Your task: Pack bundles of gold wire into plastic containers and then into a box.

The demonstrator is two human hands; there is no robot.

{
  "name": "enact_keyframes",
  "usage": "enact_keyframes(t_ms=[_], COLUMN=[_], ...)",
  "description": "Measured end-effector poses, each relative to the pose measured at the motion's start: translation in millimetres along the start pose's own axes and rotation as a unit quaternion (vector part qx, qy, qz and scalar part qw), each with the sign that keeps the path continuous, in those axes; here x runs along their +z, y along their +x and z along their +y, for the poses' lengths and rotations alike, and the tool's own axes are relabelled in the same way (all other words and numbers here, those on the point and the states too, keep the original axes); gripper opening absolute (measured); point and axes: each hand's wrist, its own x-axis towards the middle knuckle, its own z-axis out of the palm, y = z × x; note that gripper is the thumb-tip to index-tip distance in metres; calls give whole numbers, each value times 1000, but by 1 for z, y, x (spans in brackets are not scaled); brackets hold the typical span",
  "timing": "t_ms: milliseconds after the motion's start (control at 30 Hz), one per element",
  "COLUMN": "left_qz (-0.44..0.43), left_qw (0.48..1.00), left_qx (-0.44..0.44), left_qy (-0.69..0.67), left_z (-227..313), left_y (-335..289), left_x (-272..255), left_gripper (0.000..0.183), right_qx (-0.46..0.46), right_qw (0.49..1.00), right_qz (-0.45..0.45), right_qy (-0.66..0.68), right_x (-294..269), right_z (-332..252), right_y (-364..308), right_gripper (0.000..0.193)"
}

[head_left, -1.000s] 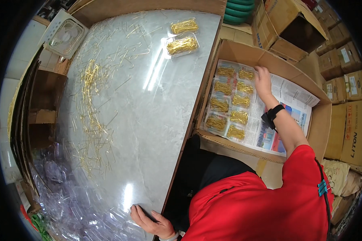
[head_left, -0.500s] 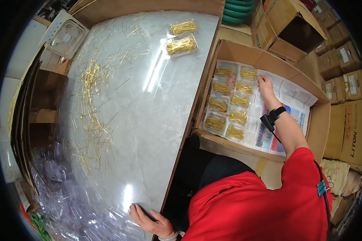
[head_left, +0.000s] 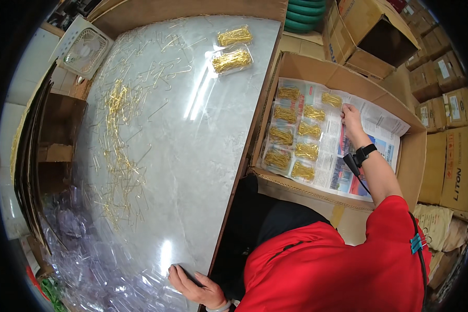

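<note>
My right hand (head_left: 351, 118) reaches into the cardboard box on the right, its fingers closed on the edge of a clear plastic tray of gold wire hooks (head_left: 331, 100). This tray sits slightly apart from two rows of similar filled trays (head_left: 309, 129), which lie on newspaper (head_left: 366, 109) in the box. My left hand (head_left: 195, 288) rests at the near edge of the grey table, fingers on the surface and thumb apart. A dark patch shows between thumb and fingers; I cannot make out what it is. Two more filled trays (head_left: 232, 60) lie at the table's far right corner.
Loose gold hooks (head_left: 118, 125) are scattered over the table's left half. A heap of clear plastic trays (head_left: 104, 265) covers the near left. A white fan (head_left: 86, 48) stands at the far left. The box wall (head_left: 317, 191) rises around the trays; cartons (head_left: 452, 166) are stacked at right.
My right hand has moved a little to the right, and the tray of hooks at its fingertips has shifted with it, away from its row. My left hand stays in place.
</note>
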Motion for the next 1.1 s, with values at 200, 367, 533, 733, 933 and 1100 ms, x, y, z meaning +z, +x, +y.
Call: enact_keyframes(t_ms=[200, 367, 533, 733, 933, 1100], left_qz=[0, 8, 2, -4, 0, -4], left_qw=[1000, 1000, 1000, 1000, 1000, 1000], left_qx=[2, 1, -1, -17, -14, -17], left_qy=[5, -7, 1, 8, 10, 16], left_z=[-1, -3, -1, -2, 1, 0], left_y=[-1, -1, 0, -3, -2, -2], left_x=[-1, 1, 0, 0, 1, 0], left_gripper=[45, 44, 44, 44, 45, 45], right_qx=[-11, -29, -102, -106, -69, -52], right_qw=[1000, 999, 991, 971, 958, 981], right_qz=[-12, -25, -8, -3, -25, -37], right_qy=[-2, -33, -90, -213, -278, -181], right_x=[-6, 17, 39, 46, 35, 47], right_z=[5, 2, 1, 1, 1, -8], right_y=[-1, 0, 7, 24, 44, 26], right_gripper=[24, 25, 27, 29, 27, 27])
